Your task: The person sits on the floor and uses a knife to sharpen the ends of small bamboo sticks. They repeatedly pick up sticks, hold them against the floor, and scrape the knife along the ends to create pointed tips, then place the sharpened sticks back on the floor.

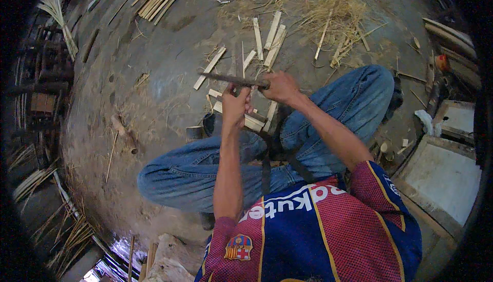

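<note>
"Where is room opening for a hand?"
"Floor (pixel 154 71) is stretching open left of the dark blade (pixel 223 78)."
"What is blocking?"
"Pale strips (pixel 210 68) are lying around the left hand (pixel 236 105); the right knee (pixel 376 78) is bounding the right."

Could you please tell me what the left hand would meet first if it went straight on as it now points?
The left hand would probably meet the dark blade held in the right hand, which lies across its way; depth is unclear, so they may already touch.
</note>
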Available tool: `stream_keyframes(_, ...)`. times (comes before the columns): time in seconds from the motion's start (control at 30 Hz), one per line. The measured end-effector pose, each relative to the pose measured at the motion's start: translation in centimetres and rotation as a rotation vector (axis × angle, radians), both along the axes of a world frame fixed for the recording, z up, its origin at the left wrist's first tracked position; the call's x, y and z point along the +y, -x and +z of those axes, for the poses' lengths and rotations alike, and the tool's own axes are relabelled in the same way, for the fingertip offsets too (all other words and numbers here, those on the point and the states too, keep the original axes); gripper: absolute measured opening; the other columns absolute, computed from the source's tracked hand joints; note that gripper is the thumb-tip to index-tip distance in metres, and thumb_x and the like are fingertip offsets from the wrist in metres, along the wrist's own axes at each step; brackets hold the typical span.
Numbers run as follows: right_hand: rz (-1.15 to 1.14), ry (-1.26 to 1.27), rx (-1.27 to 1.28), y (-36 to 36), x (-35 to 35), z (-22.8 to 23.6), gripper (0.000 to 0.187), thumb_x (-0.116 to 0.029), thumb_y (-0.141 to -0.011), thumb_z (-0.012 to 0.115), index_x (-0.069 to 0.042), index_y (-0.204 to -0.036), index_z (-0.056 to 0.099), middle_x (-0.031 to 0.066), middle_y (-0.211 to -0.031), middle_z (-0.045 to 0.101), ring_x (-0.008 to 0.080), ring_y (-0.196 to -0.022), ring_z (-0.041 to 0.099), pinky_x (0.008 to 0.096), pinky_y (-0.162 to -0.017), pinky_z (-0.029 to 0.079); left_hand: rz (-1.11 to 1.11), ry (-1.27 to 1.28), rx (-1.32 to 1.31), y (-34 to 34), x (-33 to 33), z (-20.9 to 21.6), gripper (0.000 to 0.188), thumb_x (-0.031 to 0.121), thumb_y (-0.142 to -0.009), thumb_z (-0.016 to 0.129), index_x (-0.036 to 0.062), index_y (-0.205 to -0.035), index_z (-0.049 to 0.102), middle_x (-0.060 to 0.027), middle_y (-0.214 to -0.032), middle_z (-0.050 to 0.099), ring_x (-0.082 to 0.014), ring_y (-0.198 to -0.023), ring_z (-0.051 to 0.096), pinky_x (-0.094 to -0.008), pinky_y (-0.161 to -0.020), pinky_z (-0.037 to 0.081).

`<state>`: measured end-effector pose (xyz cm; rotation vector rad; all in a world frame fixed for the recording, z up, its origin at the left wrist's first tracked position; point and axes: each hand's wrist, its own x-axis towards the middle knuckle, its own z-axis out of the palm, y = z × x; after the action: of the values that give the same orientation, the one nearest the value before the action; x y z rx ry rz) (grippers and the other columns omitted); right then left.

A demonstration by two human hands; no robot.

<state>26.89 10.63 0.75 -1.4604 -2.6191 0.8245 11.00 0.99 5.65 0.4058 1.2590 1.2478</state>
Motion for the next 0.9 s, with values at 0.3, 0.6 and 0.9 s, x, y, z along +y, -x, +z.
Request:
stream_keyframes(0.3, -0.436, -0.033, -0.036, -3.9, 7.3, -5.6, 0.031, -0.031, -0.077, 0.068, -0.005, -0.094, 0.071, 0.0192, -0.087, 0.07, 0.0344, -0.078, 0.067, 0.0442, -0.069, 0.051, -0.168, -0.038, -0.102, -1.4, -1.4, 3.6, 0.051, 0.014, -0.093, 0.061, 0.0065, -0.139, 0.04, 0.001, -0.065, 0.046, -0.0059, -0.045, 0.037, -0.0245, -0.038, 0.034)
stream_keyframes(0.6, -0.54, 0.097, 0.253, -3.0, 4.5, -1.3, 0.032, -0.035, -0.076, 0.068, -0.01, -0.095, 0.071, 0.016, -0.087, 0.07, 0.0329, -0.08, 0.068, 0.0439, -0.071, 0.053, -0.116, 0.006, -0.331, -1.1, -0.3, 2.4, 0.044, 0.025, -0.099, 0.047, 0.0042, -0.138, 0.044, -0.0002, -0.068, 0.046, -0.0091, -0.045, 0.041, -0.0274, -0.041, 0.039)
stream_keyframes(0.9, 0.059, -0.005, 0.013, 0.7, -0.7, 4.5, 0.024, -0.025, -0.072, 0.068, -0.016, -0.095, 0.068, 0.0136, -0.084, 0.067, 0.0364, -0.081, 0.066, 0.0485, -0.069, 0.052, -0.093, 0.055, 0.021, -0.3, -1.2, 0.2, 0.006, 0.011, -0.095, 0.051, 0.0058, -0.093, 0.051, 0.0011, -0.068, 0.045, -0.0062, -0.044, 0.037, -0.0236, -0.038, 0.03)
